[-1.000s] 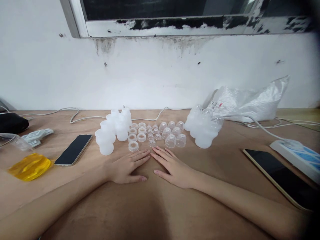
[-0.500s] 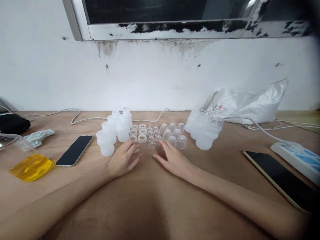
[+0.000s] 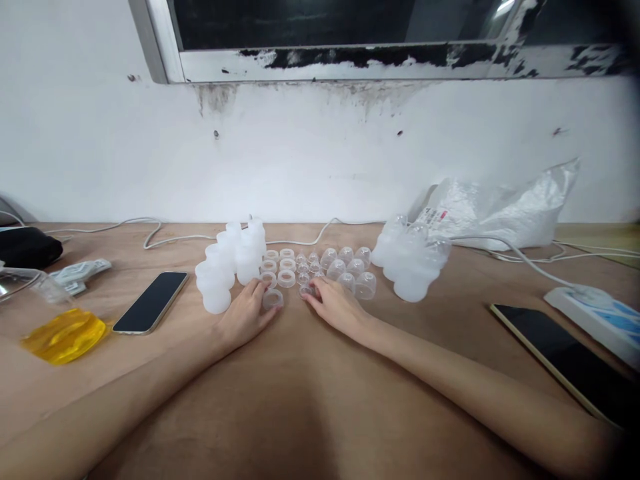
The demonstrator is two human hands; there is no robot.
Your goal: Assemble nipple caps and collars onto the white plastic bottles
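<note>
My left hand rests on the wooden table with thumb and fingers closed around the nearest translucent screw ring. My right hand pinches the nearest clear bottle nipple, its fingers partly covering it. Beyond my left hand, more screw rings lie in two columns. Beside them stand small clear nipples in rows. Clear domed caps are lined up just past my right hand. Frosted white bottles stand in a group at left, and another group of frosted bottles at right.
A phone and a container of yellow liquid are at left. At right lie a second phone and a white power strip. A plastic bag leans on the wall, with a white cable along the back.
My left hand has come down around the nearest ring, now plainly visible between its fingers. My right hand has shifted slightly left and closed on the nearest nipple.
</note>
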